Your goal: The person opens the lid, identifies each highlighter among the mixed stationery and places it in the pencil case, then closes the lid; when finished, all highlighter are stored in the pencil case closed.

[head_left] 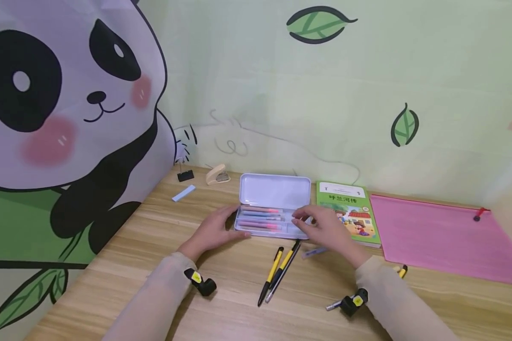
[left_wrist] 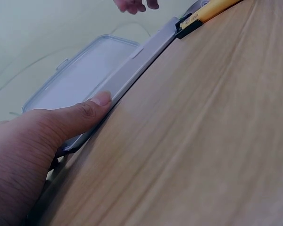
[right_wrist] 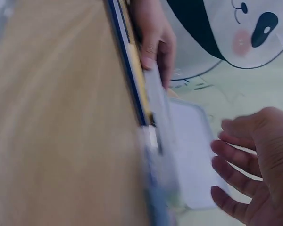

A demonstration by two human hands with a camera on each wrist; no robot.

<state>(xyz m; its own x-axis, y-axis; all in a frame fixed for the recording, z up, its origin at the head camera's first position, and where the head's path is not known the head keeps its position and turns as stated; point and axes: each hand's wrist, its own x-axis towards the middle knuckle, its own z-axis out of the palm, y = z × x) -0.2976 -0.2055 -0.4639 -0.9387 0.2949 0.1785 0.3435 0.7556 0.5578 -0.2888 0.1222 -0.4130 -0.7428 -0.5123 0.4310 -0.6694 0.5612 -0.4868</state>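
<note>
An open white pencil case (head_left: 275, 189) lies on the table with its lid leaning back toward the wall. Several pens with pink and blue parts (head_left: 260, 225) fill its left side. My left hand (head_left: 213, 231) grips the case's left end. Its thumb (left_wrist: 92, 110) presses the front wall, while the other fingers are behind the end. Over the right part of the case hovers my right hand (head_left: 324, 226), fingers loosely bent and apart, with nothing held in the right wrist view. Two yellow-and-black pens (head_left: 274, 270) and a dark pencil (head_left: 283, 273) lie before the case.
A green book (head_left: 350, 213) and a pink zip pouch (head_left: 443, 237) lie to the right. At the back left are a black binder clip (head_left: 185, 175), a beige stapler (head_left: 217, 175) and a light blue strip (head_left: 183, 192). A blue item (head_left: 314, 253) lies below my right hand.
</note>
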